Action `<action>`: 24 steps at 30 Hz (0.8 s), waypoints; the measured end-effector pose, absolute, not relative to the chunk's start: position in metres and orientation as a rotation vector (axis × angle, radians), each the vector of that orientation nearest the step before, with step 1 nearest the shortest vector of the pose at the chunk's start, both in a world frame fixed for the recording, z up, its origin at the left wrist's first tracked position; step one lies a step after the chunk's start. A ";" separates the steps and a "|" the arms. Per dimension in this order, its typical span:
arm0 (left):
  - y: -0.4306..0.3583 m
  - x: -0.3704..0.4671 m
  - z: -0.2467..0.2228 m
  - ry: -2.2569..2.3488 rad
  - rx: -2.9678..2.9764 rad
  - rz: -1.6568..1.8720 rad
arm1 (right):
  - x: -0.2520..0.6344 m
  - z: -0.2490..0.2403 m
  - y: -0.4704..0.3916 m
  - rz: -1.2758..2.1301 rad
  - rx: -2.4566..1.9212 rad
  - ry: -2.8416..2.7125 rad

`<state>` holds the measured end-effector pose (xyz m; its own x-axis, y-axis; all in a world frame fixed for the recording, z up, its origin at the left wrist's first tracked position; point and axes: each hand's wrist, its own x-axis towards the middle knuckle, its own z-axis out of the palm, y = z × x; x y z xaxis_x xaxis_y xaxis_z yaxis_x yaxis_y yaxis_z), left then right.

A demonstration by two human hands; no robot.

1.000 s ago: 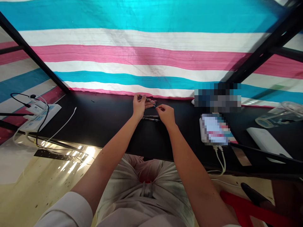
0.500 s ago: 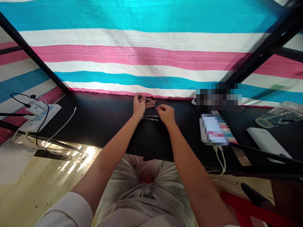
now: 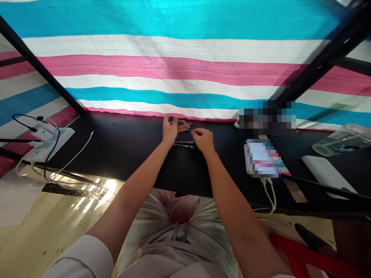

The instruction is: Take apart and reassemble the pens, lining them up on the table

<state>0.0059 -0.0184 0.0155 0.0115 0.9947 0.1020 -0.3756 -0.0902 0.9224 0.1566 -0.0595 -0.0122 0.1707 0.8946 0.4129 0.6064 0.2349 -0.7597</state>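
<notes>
Above the black table (image 3: pixel 130 154), my left hand (image 3: pixel 171 129) is closed on a thin, dark pen-like piece (image 3: pixel 180 122), its other fingers stretched to the right. Close beside it, my right hand (image 3: pixel 203 139) pinches the end of something small and dark near my left fingertips; its exact shape is too small to tell. Just below my hands, thin pen-like sticks (image 3: pixel 184 146) lie on the table, partly behind my right hand.
At the left is a white power strip (image 3: pixel 55 143) with plugs and cables. A white cable end (image 3: pixel 92 134) lies nearby. To the right are a blurred phone (image 3: pixel 262 158), a white box (image 3: pixel 327 175) and a clear jar (image 3: pixel 333 143). A striped curtain (image 3: pixel 162 69) hangs behind.
</notes>
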 end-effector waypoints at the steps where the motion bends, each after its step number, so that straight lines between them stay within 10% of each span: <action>1: -0.018 0.006 0.015 0.847 1.010 1.413 | 0.157 -0.012 -0.060 0.374 -1.468 -1.529; 24: -0.013 0.003 0.006 0.861 1.407 1.199 | 0.151 -0.011 -0.059 0.611 -1.345 -1.466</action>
